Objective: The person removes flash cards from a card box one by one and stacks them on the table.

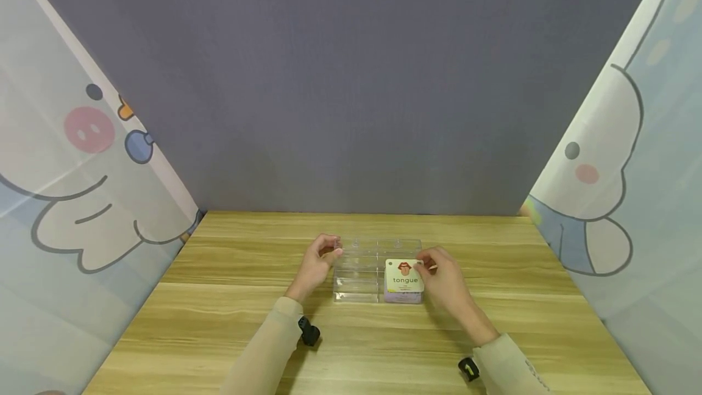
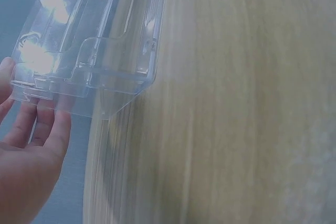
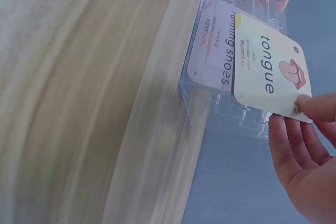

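Observation:
A clear plastic tiered rack (image 1: 355,285) with two columns of compartments stands on the table. My left hand (image 1: 316,266) grips its upper left side, thumb on one face and fingers behind, as the left wrist view shows. In my right hand (image 1: 443,279), thumb and fingers pinch the corner of a pale yellow flashcard (image 3: 270,66) printed "tongue" with a picture of a mouth. That card overlaps the rack's right column in the head view. Behind it, a lilac flashcard (image 3: 212,45) reading "running shoes" sits in the front right compartment, partly covered.
The wood-grain table (image 1: 230,297) reaches back to a grey panel (image 1: 351,90). Cartoon-print curtains (image 1: 49,212) hang along both sides. Black wrist devices (image 1: 309,332) are worn below each hand.

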Tool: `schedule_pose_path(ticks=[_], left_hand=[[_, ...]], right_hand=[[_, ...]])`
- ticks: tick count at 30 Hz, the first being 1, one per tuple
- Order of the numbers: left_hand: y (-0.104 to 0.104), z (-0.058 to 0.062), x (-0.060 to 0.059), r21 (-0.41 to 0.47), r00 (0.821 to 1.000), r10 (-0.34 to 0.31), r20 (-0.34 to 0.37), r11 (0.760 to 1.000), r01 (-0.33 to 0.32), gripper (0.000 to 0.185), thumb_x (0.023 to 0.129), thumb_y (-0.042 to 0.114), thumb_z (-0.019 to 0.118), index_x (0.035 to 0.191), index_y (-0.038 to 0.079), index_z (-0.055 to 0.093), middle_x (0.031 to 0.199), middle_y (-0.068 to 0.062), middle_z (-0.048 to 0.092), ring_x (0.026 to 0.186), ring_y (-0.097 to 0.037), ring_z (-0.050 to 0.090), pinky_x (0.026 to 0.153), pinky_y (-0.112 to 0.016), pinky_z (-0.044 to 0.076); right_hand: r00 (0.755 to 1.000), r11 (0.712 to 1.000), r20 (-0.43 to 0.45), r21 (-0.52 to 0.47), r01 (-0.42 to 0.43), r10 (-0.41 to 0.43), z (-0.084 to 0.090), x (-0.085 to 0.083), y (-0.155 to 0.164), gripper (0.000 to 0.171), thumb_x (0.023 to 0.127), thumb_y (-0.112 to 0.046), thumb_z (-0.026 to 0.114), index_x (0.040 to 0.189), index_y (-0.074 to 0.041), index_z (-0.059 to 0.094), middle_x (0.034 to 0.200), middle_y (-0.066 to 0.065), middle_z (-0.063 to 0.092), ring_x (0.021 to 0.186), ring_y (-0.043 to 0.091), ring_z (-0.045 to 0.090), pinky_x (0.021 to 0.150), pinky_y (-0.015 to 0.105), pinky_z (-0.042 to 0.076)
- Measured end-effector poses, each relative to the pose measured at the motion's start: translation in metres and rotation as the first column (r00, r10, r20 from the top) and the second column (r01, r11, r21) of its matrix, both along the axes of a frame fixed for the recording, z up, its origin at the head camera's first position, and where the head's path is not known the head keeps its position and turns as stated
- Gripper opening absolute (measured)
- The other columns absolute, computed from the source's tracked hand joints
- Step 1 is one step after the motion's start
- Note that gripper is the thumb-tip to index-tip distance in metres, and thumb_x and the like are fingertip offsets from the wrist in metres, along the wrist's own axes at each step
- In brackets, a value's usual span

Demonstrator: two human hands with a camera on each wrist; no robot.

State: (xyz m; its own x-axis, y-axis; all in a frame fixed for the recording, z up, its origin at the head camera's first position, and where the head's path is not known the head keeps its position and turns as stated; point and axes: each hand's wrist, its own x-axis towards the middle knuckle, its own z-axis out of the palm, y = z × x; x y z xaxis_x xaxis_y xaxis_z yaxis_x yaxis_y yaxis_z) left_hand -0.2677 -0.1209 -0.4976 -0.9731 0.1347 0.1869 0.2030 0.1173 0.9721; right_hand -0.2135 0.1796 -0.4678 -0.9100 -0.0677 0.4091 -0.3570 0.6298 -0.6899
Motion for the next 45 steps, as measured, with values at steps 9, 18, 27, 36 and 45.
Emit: schedule_pose_path(ticks=[9, 18, 27, 36, 45], left_hand=[[0.000, -0.001, 0.001, 0.000, 1.000, -0.015, 0.014, 1.000, 0.015, 0.031, 0.101, 0.007, 0.063, 0.129, -0.003, 0.057, 0.127, -0.020, 0.060, 0.116, -0.029, 0.058, 0.097, -0.036, 0.050], [0.000, -0.001, 0.004, -0.001, 1.000, -0.011, 0.012, 1.000, 0.011, 0.031, 0.101, 0.007, 0.062, 0.129, -0.004, 0.056, 0.128, -0.023, 0.058, 0.117, -0.030, 0.057, 0.099, -0.041, 0.049], [0.000, -0.003, 0.003, -0.003, 1.000, 0.001, 0.000, 1.000, -0.001, 0.030, 0.101, 0.004, 0.062, 0.129, -0.003, 0.055, 0.128, -0.023, 0.058, 0.117, -0.033, 0.056, 0.098, -0.042, 0.049], [-0.002, -0.004, 0.001, -0.028, 1.000, -0.024, -0.016, 0.999, 0.024, 0.032, 0.102, 0.010, 0.062, 0.130, -0.004, 0.055, 0.127, -0.018, 0.060, 0.116, -0.027, 0.057, 0.099, -0.038, 0.049], [-0.002, -0.003, 0.000, -0.027, 0.999, -0.027, -0.023, 0.999, 0.026, 0.029, 0.103, 0.009, 0.061, 0.129, -0.003, 0.056, 0.127, -0.020, 0.059, 0.115, -0.027, 0.058, 0.097, -0.037, 0.050]], right_hand=[[1.000, 0.999, 0.023, -0.039, 0.017, -0.017, -0.001, 0.000, 0.002, 0.016, 0.088, 0.006, 0.074, 0.100, -0.004, 0.069, 0.094, 0.005, 0.065, 0.087, 0.020, 0.062, 0.069, 0.026, 0.054], [0.998, 0.998, 0.056, -0.055, 0.003, 0.000, 0.000, 0.000, 0.005, 0.014, 0.094, 0.004, 0.068, 0.107, -0.002, 0.065, 0.091, 0.007, 0.064, 0.081, 0.018, 0.058, 0.063, 0.025, 0.048], [0.994, 0.996, 0.101, -0.086, -0.029, 0.038, -0.002, 0.001, 0.007, 0.013, 0.097, 0.002, 0.065, 0.109, -0.002, 0.062, 0.092, 0.009, 0.061, 0.078, 0.020, 0.057, 0.054, 0.026, 0.052], [0.991, 0.991, 0.132, -0.132, -0.019, 0.036, 0.004, 0.005, 0.006, 0.014, 0.097, 0.004, 0.065, 0.110, -0.002, 0.062, 0.090, 0.010, 0.059, 0.074, 0.018, 0.055, 0.050, 0.026, 0.052], [0.988, 0.981, 0.136, -0.189, -0.052, 0.079, 0.010, 0.008, 0.007, 0.013, 0.097, 0.005, 0.064, 0.107, -0.003, 0.062, 0.088, 0.010, 0.057, 0.071, 0.019, 0.056, 0.049, 0.027, 0.052]])
